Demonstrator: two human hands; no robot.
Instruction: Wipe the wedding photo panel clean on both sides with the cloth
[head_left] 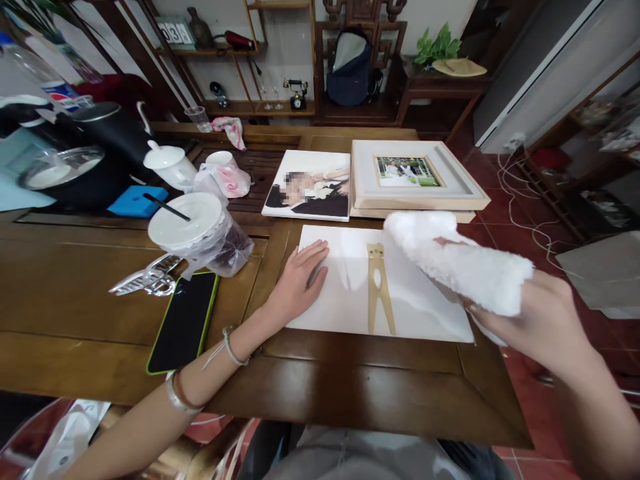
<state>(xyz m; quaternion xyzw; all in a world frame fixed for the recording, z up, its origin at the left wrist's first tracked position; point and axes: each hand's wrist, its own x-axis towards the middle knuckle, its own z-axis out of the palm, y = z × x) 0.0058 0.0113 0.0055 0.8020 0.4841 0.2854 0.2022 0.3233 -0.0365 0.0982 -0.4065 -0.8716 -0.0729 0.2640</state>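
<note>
A white board point(345, 283) lies flat on the wooden table, with a gold, two-legged piece like a frame's stand point(379, 283) on its middle. My left hand point(300, 280) rests palm down on the board's left edge, fingers stretched out and holding nothing. In my right hand point(535, 320) is a fluffy white cloth point(460, 263), gripped at its near end over the board's right side. The cloth hides part of the board's right edge. Whether its far end touches the board I cannot tell.
Behind the board lie a photo panel point(307, 187) and stacked picture frames point(420, 177). To the left are a phone point(185, 323), a lidded drink cup in a plastic bag point(200, 230), a blue box point(137, 201) and a black pot point(83, 177). The table's front edge point(370, 427) is close to me.
</note>
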